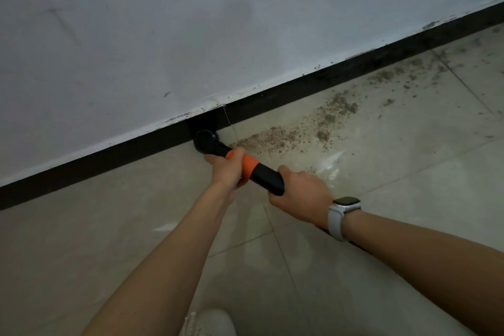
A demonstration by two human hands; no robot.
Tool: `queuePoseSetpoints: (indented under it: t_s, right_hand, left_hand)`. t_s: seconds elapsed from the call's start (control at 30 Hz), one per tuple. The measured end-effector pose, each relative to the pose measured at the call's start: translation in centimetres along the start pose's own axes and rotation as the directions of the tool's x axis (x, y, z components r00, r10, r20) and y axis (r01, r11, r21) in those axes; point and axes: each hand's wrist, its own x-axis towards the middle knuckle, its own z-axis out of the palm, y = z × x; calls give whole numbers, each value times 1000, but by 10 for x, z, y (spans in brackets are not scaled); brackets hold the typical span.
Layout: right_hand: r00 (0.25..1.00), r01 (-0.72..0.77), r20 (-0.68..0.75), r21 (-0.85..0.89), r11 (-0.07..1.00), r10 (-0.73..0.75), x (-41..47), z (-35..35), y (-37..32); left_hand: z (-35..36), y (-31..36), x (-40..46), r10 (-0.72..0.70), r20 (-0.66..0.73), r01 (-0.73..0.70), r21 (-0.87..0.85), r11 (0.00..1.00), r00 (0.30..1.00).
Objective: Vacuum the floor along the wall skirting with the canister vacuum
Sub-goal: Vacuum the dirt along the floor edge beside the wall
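skirting (109, 161): black strip at the wall foot, running from lower left up to upper right. the floor (136, 226) below its left stretch looks free of grit, pale tile only.

vacuum nozzle (206, 140): black head, pressed down at the joint of skirting and floor, touching or just shy of the strip; cannot tell which.

vacuum wand (266, 176): black tube with an orange collar. long axis runs from the nozzle back and to the right, toward the person, at a slant to the wall.

left hand (227, 169): fingers wrapped round the wand at the orange collar, the nearer hand to the nozzle.

right hand (298, 194): clasped round the black rear part of the wand, just behind the left; a white watch (345, 213) on the wrist. the two hands sit near each other on the same tube, not touching.

debris (286, 136): brown crumbly grit, starting just right of the nozzle and trailing up-right along the skirting in clumps, thinning toward the far corner of the view.

judgement: uncleaned stretch lies to the right of the nozzle, so the coming move is likely a slide rightward along the strip, the left hand steering the head, the right hand feeding the wand.

canister body not in view. a pale shoe (210, 323) shows at the bottom edge.
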Motion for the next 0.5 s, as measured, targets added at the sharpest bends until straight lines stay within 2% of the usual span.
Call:
queuePoseSetpoints:
  t_s: [0.13,0.23,0.33,0.5]
  right_hand:
    - [997,-60,-53,-22,998,59,-12,-5,15]
    - [996,-68,-51,-11,998,68,-13,-8,19]
    - [999,-26,-28,17,1000,26,-11,-7,11]
    - [990,133,48,36,990,-135,1,5,-33]
  left_hand:
    - [21,2,-7,-11,79,10,13,1000,997]
    - [24,1,-10,-3,86,3,6,1000,996]
    - [15,-4,-9,42,10,-42,-14,999,999]
    - [-37,-12,-6,87,-211,-116,-130,985,974]
